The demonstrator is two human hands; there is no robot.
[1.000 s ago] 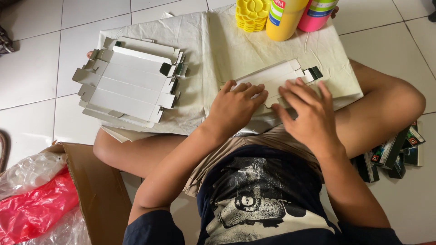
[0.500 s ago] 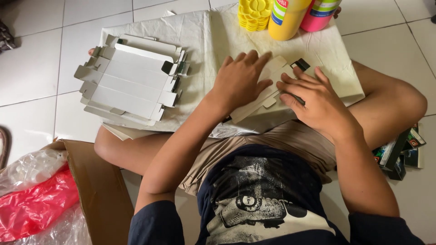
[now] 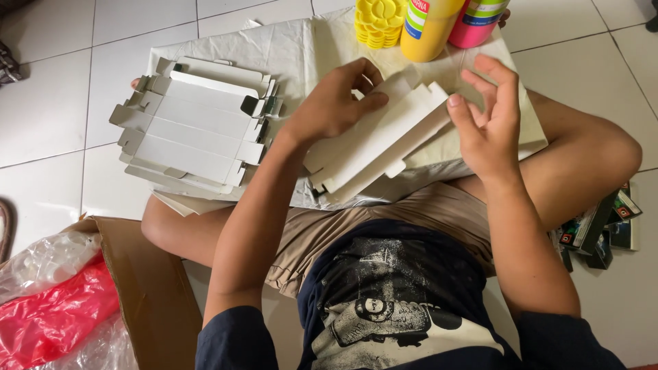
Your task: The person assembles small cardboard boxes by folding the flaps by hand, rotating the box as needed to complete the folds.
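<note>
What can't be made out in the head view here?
- Yellow bottle and pink bottle: tops cut off by the upper frame edge.
- Flat carton blank: its left part is hidden under the left hand; the right hand touches its right end.
- Stack of flat cartons: count not readable, sheets overlap.
- Dark boxes: partly hidden behind the knee.
</note>
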